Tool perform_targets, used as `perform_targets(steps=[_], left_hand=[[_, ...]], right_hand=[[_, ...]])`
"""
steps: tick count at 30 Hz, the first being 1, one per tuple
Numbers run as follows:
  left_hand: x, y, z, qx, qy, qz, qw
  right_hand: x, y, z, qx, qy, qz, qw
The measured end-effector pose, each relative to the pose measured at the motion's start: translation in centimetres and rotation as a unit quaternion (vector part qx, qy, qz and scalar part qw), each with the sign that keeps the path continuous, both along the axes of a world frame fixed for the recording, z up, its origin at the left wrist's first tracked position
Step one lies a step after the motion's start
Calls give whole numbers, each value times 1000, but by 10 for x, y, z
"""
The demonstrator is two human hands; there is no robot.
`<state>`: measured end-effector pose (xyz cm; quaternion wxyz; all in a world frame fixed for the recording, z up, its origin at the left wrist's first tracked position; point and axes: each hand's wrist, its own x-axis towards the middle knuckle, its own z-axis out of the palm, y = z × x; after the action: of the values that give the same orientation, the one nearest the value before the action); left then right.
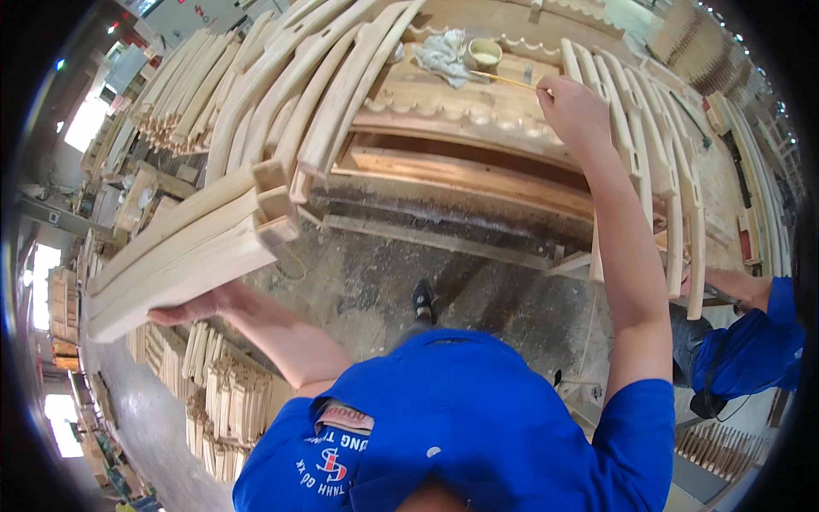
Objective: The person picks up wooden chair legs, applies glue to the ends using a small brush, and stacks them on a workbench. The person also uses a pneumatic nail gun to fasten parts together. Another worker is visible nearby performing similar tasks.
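Low on the left, my left hand [200, 307] is closed under several pale curved wooden bars [183, 247] held together side by side. Their squared, notched ends point toward the bench. My right arm reaches forward over the bench, and my right hand [573, 111] pinches a thin yellow stick [512, 82]. The stick's pale far tip lies beside a small cup [485, 55] with cream-coloured contents; whether it touches the cup I cannot tell. A crumpled white rag [442, 56] lies left of the cup on the wooden bench [461, 90].
Curved wooden bars [358, 85] lie in rows at the bench's left, with more bars [636, 128] at its right. Stacked wooden parts [230, 401] stand low on the left. A co-worker in a blue shirt [746, 350] is close on my right.
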<state>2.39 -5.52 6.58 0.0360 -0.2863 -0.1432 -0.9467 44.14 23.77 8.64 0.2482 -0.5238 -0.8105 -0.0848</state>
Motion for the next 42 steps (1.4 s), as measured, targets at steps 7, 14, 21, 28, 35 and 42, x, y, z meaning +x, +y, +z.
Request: perform_targets(steps=[7,14,21,28,35,42], left_hand=[[-33,25,9,56,83,-134,986],[-75,46,33,193,179,-350,899],[-82,76,45,206,148,-377,891],[-83,88,46,196,129,-372,898],[-67,110,51,167,161,-421,877],[-50,108,46,257,72,-466,844]], right_hand=[[-62,120,18,-39,-229,-117,966],[-71,175,-25,-117,-190,-168,960],[-23,179,-83,-164,153,-115,968],[-44,178,-97,-421,402,-50,812],[-36,179,-117,-184,184,-174,950],[-42,129,-96,-324,421,101,841]])
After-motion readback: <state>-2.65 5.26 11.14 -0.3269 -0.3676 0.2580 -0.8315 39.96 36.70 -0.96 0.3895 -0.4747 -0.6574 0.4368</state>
